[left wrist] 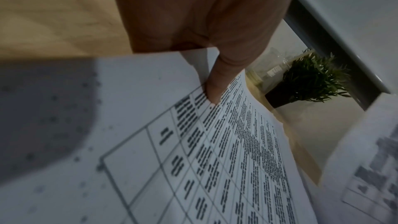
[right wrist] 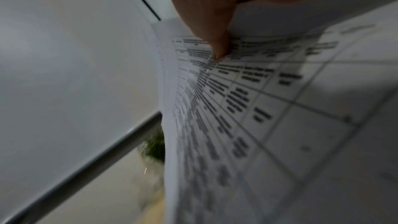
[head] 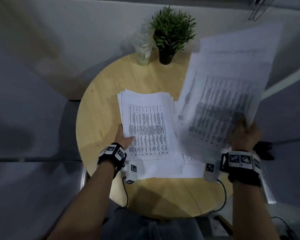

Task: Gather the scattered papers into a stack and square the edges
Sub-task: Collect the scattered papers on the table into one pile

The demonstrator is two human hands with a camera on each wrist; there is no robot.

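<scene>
1. Both hands hold paper. The left hand [head: 123, 139] pinches the left edge of a stack of papers [head: 149, 132], with its thumb [left wrist: 217, 89] pressed on the top sheet and the other fingers hidden under the pile.
2. The right hand [head: 244, 134] grips a second bunch of sheets [head: 227, 94] by the near edge, thumb [right wrist: 217, 45] on top. This bunch is lifted off the table and tilts up to the right. It looks blurry.
3. Every sheet is white with a printed table of small black words in boxes. The words are too small and blurry to read.
4. The left stack is a bit messy, with corners sticking out at the far end. A few more sheets [head: 192, 168] lie flat under it on the right.
5. The papers are over a round, light wooden table [head: 102, 108].
6. At the far edge stand a small green plant in a black pot [head: 170, 37] and a clear plastic cup [head: 144, 49], just beside each other.
7. Grey cushions [head: 28, 104] sit around the table.
</scene>
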